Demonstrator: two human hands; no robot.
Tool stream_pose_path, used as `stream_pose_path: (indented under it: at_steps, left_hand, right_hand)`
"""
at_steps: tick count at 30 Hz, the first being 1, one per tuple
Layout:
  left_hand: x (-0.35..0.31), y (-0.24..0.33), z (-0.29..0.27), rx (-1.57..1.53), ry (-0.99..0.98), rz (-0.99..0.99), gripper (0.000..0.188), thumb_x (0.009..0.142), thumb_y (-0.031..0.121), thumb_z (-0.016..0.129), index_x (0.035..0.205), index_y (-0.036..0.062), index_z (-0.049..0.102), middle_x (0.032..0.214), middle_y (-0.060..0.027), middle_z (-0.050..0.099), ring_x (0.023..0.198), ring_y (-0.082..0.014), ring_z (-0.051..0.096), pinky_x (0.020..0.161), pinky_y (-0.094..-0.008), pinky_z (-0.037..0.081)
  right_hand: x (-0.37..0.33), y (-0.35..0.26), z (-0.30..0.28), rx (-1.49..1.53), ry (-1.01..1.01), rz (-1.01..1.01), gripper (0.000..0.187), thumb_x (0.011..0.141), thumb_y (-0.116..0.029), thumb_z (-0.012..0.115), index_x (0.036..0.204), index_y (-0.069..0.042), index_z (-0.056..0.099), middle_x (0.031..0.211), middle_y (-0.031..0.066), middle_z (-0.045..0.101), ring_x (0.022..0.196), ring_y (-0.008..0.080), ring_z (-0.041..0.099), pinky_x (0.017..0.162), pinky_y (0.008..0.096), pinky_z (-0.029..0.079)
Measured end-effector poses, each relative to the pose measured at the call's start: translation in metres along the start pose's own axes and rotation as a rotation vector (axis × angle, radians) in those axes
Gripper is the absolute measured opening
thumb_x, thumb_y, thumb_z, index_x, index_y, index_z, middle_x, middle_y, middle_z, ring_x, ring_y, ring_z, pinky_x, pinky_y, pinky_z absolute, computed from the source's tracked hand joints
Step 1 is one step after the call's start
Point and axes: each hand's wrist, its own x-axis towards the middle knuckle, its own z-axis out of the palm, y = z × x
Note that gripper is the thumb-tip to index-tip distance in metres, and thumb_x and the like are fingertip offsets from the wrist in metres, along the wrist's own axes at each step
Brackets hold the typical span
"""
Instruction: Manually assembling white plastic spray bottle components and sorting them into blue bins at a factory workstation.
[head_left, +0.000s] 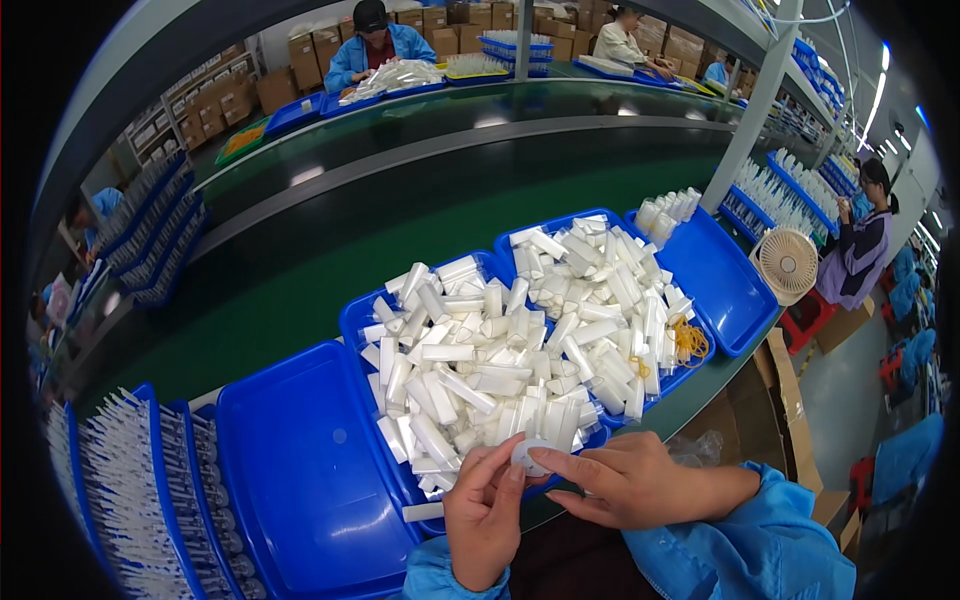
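Note:
Between my hands is a small white piece with a rounded face [530, 457]; its exact kind is hard to make out. My left hand [484, 515] is closed on it, pinching it between thumb and fingers. From the right, my right hand [625, 482] reaches over with bent fingers and presses its index fingertip on the piece's face. Just beyond my hands, a blue tray [352, 318] is heaped with white tube-like pieces in clear sleeves [470, 350]. A second heaped blue tray [598, 214] adjoins it on the right, with yellow rubber bands [690, 342] at its edge.
A blue tray [300, 450] lies at my left, beside racks of thin clear-and-white parts [130, 480]. Another blue tray [715, 280] with upright white tubes [668, 215] is at right, near a fan [787, 262]. A green conveyor [300, 240] runs beyond; a co-worker [380, 50] sits across it.

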Motion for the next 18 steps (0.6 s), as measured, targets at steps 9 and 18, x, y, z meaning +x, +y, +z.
stream_pose_path:
  at_steps: [9, 18]
  left_hand:
    - [-0.0002, -0.0023, -0.0016, 0.135, 0.026, 0.068, 0.024, 0.087, 0.000, 0.050, 0.109, -0.0086, 0.054, 0.094, -0.0076, 0.052, 0.088, -0.0154, 0.057, 0.078, -0.0265, 0.049]
    - [-0.0002, -0.0013, -0.0015, 0.109, 0.041, 0.083, 0.025, 0.087, 0.000, 0.051, 0.111, -0.0055, 0.055, 0.090, -0.0060, 0.049, 0.079, -0.0111, 0.057, 0.072, -0.0208, 0.048]
  right_hand:
    - [-0.0048, -0.0019, 0.0023, -0.186, -0.047, -0.116, 0.045, 0.068, -0.015, 0.069, 0.110, -0.007, 0.057, 0.057, -0.0029, 0.050, 0.041, 0.0109, 0.049, 0.037, 0.0233, 0.038]
    - [-0.0084, -0.0025, 0.0051, -0.160, -0.017, -0.095, 0.041, 0.068, -0.014, 0.069, 0.107, -0.008, 0.058, 0.060, -0.0027, 0.052, 0.042, 0.0112, 0.050, 0.038, 0.0236, 0.038]
